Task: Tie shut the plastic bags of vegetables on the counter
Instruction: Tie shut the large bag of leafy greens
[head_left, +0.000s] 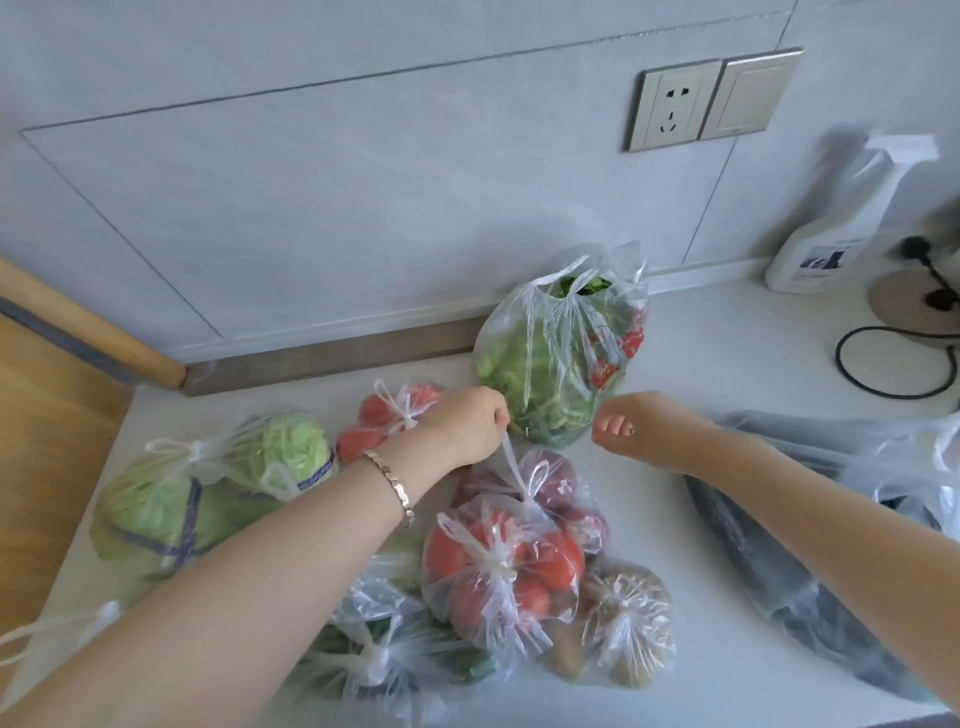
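Observation:
My left hand (467, 426) pinches one thin handle strand and pulls it up from the knot on a clear bag of purple onions (558, 486). My right hand (631, 431) hovers just right of it, fingers curled, with no strand visible in it. Behind both hands stands a bag of green leaves (545, 364) with its handles upright and its mouth open. Knotted bags lie around: tomatoes (519, 566), more tomatoes (379, 415), cabbage (208, 483), potatoes (623, 623), greens (389, 660). A bag of dark vegetables (779, 561) lies under my right forearm, its top hidden.
The white counter (727, 338) meets a tiled wall with a socket (675, 106). A spray bottle (831, 228), a black cable (893, 364) and a round appliance base (909, 306) sit at the back right. A wooden surface (52, 467) borders the counter's left edge.

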